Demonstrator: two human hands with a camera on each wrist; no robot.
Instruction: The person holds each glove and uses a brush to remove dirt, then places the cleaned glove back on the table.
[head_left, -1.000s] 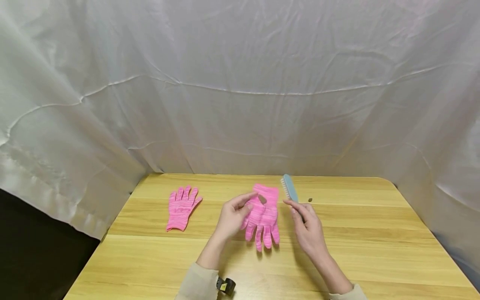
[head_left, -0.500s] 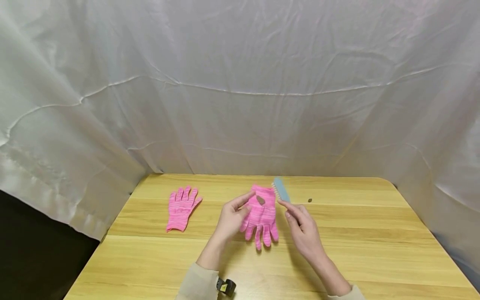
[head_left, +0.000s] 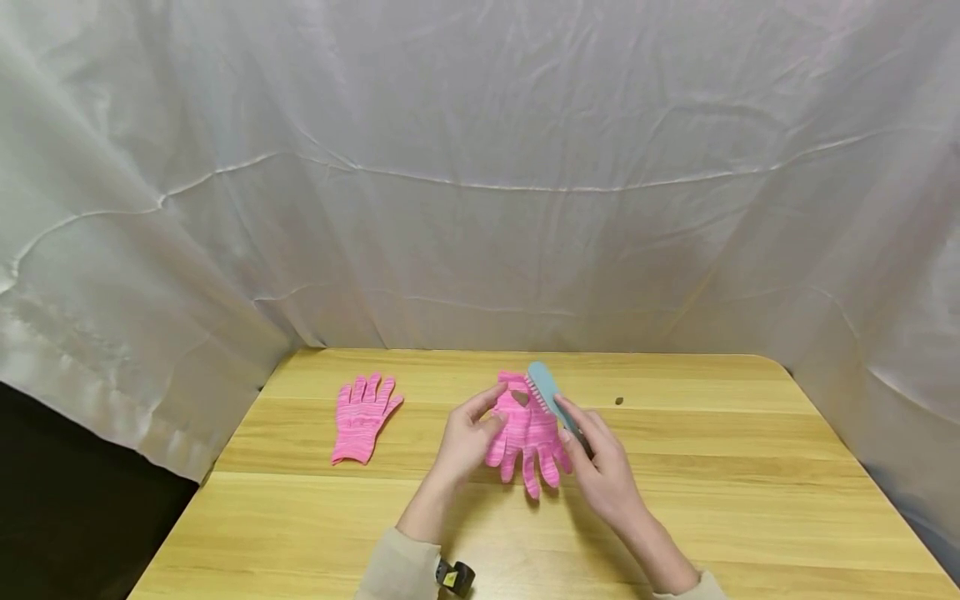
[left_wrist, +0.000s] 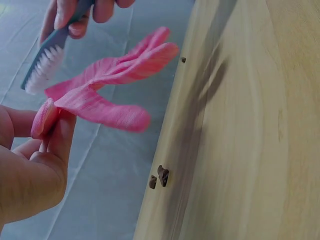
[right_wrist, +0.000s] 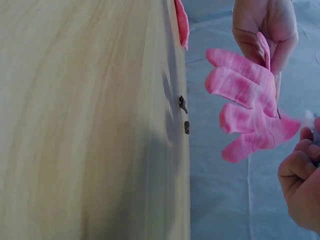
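My left hand (head_left: pixel 468 437) pinches one side of a pink knit glove (head_left: pixel 534 433), which hangs above the table with its fingers toward me. A brown patch (head_left: pixel 521 398) shows near the glove's cuff; whether stain or lump, I cannot tell. In my right hand (head_left: pixel 600 467) I grip a blue brush (head_left: pixel 543 382). In the left wrist view its white bristles (left_wrist: pixel 45 70) face the glove's cuff end. Whether they touch the fabric is unclear. A second pink glove (head_left: pixel 363 419) lies flat on the left of the table.
On the wooden table (head_left: pixel 735 500), a small brown lump (head_left: pixel 618 401) lies right of the brush. Two more brown lumps (left_wrist: pixel 163 175) sit close together in the left wrist view. A pale grey curtain (head_left: pixel 480 250) hangs behind the table.
The brush has moved left from beside the glove to over its cuff area, and my right hand has shifted left. The held glove's fingers have swung slightly right; the left hand stays nearly in place.
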